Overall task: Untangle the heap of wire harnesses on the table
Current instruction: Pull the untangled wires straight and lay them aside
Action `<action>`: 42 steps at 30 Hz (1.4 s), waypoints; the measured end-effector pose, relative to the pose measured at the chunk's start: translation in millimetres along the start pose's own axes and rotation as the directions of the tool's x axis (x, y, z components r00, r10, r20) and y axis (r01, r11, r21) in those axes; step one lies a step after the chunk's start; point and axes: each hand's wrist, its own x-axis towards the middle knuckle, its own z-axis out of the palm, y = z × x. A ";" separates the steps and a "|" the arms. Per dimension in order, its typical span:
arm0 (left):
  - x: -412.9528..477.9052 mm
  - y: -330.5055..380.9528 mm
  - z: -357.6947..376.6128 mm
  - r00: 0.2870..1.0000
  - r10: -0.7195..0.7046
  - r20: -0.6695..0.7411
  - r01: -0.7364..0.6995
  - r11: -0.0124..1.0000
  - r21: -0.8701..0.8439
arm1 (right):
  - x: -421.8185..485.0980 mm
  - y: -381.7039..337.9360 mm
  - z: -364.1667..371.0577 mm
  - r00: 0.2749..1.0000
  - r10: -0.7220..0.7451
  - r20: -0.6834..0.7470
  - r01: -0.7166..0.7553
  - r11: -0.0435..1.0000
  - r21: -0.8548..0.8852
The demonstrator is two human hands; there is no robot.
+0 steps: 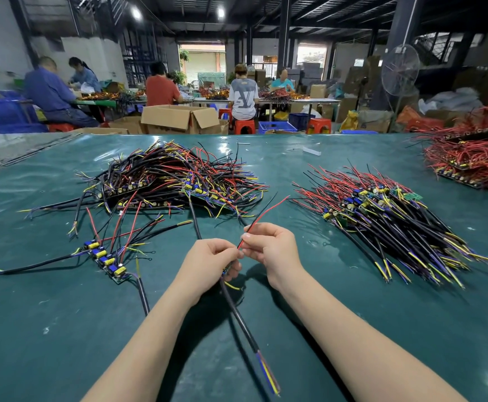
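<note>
A tangled heap of wire harnesses [176, 181] with red, black and yellow leads lies at the table's middle left. My left hand [208, 262] grips one harness by its small board, its thick black cable [244, 326] trailing toward me. My right hand [269, 248] pinches that harness's red and black leads [269, 208], which point up and away. A sorted pile of harnesses [388, 219] lies to the right, wires aligned. A strip of joined boards [106, 261] with loose leads lies at the left.
The table has a shiny green cover [353, 329]. Another red-wired pile [475, 158] sits at the far right. Beyond the table's far edge stand cardboard boxes [179, 118], red stools and seated people at other benches.
</note>
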 end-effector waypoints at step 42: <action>-3.1 -5.3 9.5 1.000 -0.021 -0.019 0.021 0.999 0.041 | 9.2 -1.5 -0.6 0.963 -0.071 -0.260 0.066 0.997 -0.030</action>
